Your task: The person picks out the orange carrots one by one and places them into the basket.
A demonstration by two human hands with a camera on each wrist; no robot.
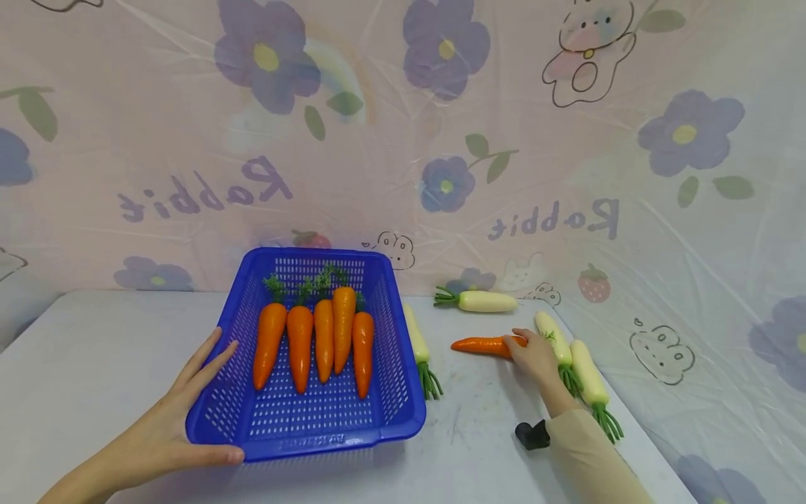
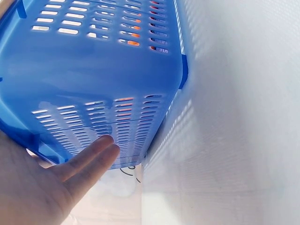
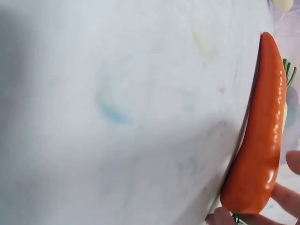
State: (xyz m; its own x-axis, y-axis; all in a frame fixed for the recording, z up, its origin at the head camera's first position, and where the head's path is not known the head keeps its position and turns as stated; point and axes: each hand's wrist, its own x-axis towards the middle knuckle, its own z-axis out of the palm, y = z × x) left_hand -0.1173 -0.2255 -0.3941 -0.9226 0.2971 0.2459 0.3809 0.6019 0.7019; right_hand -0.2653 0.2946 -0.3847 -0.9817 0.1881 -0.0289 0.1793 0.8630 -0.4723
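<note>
A blue plastic basket [image 1: 302, 446] with slotted walls stands on the table, tilted toward the viewer, with several orange carrots [image 1: 300, 343] side by side inside. My left hand [image 1: 160, 427] is at its near left corner, fingers stretched along the left side and thumb by the front rim. In the left wrist view, straight fingers [image 2: 96, 159] lie against the basket's outer wall [image 2: 93, 65]. To the right of the basket, my right hand [image 1: 535, 353] grips the thick end of another carrot [image 1: 481, 345] lying on the table. Its tapered tip points left in the head view.
One white radish [image 1: 418, 339] lies against the basket's right side, another [image 1: 488, 302] at the table's back edge. Two more radishes [image 1: 554, 336] lie right of my right hand. A small black object [image 1: 532, 435] is by the right cuff. A patterned curtain [image 1: 378, 140] hangs behind.
</note>
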